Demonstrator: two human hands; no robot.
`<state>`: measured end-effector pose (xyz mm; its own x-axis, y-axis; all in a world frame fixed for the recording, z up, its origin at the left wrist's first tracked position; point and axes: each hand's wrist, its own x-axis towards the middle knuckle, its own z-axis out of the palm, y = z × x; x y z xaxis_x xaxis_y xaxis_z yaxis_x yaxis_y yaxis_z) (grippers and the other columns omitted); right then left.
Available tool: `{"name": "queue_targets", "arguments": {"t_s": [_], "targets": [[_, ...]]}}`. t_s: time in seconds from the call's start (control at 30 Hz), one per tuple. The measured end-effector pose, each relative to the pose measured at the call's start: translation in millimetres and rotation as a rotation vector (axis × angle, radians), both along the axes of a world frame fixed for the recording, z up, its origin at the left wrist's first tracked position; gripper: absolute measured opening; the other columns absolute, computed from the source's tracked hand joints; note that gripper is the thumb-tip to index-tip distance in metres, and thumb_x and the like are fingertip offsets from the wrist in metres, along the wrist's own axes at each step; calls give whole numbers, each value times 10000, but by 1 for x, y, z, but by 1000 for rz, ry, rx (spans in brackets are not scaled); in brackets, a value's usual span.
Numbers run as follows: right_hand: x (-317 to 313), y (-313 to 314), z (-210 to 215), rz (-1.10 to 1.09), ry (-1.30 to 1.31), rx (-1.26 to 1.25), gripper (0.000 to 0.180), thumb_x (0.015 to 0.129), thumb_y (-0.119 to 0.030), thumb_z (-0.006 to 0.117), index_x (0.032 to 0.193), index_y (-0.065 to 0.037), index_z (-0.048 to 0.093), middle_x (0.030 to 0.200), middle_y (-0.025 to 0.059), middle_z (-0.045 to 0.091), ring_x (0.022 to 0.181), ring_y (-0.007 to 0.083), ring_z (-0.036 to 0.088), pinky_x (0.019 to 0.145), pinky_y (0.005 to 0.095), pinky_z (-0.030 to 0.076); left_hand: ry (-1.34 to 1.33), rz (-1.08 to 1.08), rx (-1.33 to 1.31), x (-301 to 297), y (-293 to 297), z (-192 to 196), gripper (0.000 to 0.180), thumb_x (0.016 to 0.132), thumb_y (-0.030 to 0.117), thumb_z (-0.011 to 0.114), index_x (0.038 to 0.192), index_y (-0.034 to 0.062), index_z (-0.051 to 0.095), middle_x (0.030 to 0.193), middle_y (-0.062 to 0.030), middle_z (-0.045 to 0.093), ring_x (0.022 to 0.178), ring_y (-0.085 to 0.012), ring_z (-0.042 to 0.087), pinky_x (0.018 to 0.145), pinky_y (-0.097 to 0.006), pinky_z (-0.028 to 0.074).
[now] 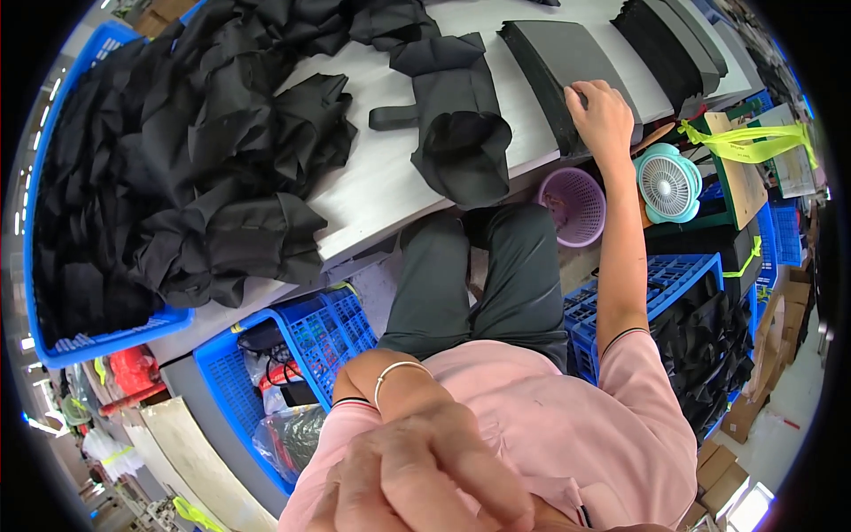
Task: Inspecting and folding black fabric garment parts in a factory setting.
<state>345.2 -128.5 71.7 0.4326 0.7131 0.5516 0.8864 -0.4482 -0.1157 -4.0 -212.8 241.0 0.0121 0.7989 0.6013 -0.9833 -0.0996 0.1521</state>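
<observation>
My right hand rests on a stack of dark grey sheets at the table's front right, its fingers curled in. Whether they pinch a sheet is hidden. Close to the camera, my left hand is raised before my chest with its fingers bent and pressed together; what they hold, if anything, cannot be seen. In front of me a black fabric bag with a side strap lies on the white table, its round open end hanging over the edge.
Black fabric pieces heap over a blue crate at left. A second sheet stack lies far right. Below the table are a purple basket, a turquoise fan and blue crates beside my legs.
</observation>
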Motion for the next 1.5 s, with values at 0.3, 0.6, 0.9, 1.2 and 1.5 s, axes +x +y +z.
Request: {"name": "queue_targets", "arguments": {"t_s": [0.3,0.6,0.9,1.2,1.5], "targets": [[-8,11,-2,14,-390,-131,38,818,-88,599,791,-98,574,760,61,650,777,248,677,617,359,559,329,227,181,-28,-3,4,112,920,246,627,883,150,585,814,17,595,820,-217,543,682,-394,533],[-135,-110,27,-1,-317,-209,121,811,-106,625,916,-85,569,829,56,598,810,229,639,618,335,547,1042,-557,-221,40,35,-171,699,984,586,485,1417,38,475,1415,-115,506,1242,-226,505,1027,-408,414],[-225,-212,22,340,656,46,351,816,60,571,1159,-1,621,902,142,651,797,266,664,694,341,519,660,-1239,-444,57,9,-252,859,878,612,649,1505,99,365,1469,-107,474,1374,-297,438,1153,-492,349],[-222,-216,9,206,1573,260,336,918,45,549,1252,10,564,941,58,675,822,66,617,733,203,488,735,-1037,-701,43,18,-212,386,902,214,719,1178,-26,594,1057,-153,698,1001,-274,688,939,-427,560],[-219,-189,-10,322,1443,116,506,992,-139,584,1450,20,437,1249,119,625,1115,148,602,936,270,485,1123,-803,-397,33,32,-199,399,950,254,661,1219,-36,612,1205,-163,666,1115,-222,633,938,-342,515]]}}
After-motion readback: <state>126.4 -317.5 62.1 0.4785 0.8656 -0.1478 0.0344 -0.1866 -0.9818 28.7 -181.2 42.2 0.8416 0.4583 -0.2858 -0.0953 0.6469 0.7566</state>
